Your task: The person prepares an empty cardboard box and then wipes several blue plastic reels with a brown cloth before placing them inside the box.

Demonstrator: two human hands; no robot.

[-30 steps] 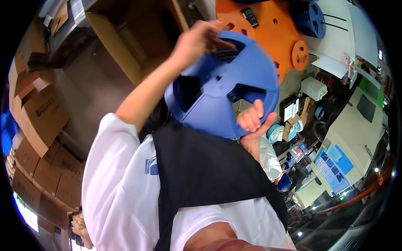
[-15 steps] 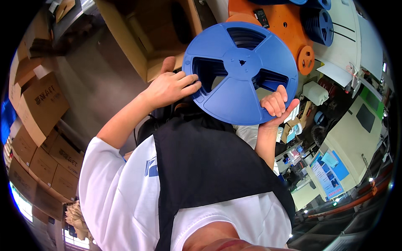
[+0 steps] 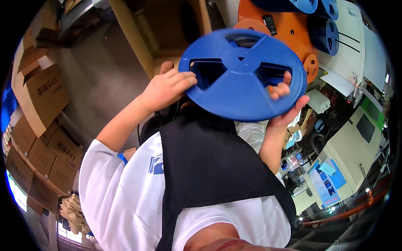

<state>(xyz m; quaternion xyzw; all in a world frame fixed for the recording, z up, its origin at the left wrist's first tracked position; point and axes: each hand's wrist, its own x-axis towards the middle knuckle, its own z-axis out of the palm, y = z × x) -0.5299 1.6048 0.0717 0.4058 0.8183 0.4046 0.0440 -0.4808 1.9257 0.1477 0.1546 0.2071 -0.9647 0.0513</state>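
A stack of large blue plastic reels (image 3: 238, 83) is held up in front of my chest, tilted, with its top face showing a small hub hole and wide cut-outs. My left hand (image 3: 169, 85) grips the stack's left rim, with fingertips at the left cut-out and the thumb raised outside the edge. At the right, my right hand (image 3: 287, 104) holds the rim from below. Its fingers come up through the right cut-out and its thumb lies outside the rim. The lower reels are mostly hidden under the top one.
An open cardboard box (image 3: 167, 29) stands just beyond the reels. Behind them to the right is an orange table (image 3: 289, 37) with more blue reels (image 3: 324, 35) and a small dark device (image 3: 270, 25). Stacked cartons (image 3: 46, 96) line the left; a pale machine cabinet (image 3: 347, 146) stands right.
The reel stack has tipped so its top face looks flatter and narrower, and it sits slightly farther right. Both hands have kept their hold and moved with it.
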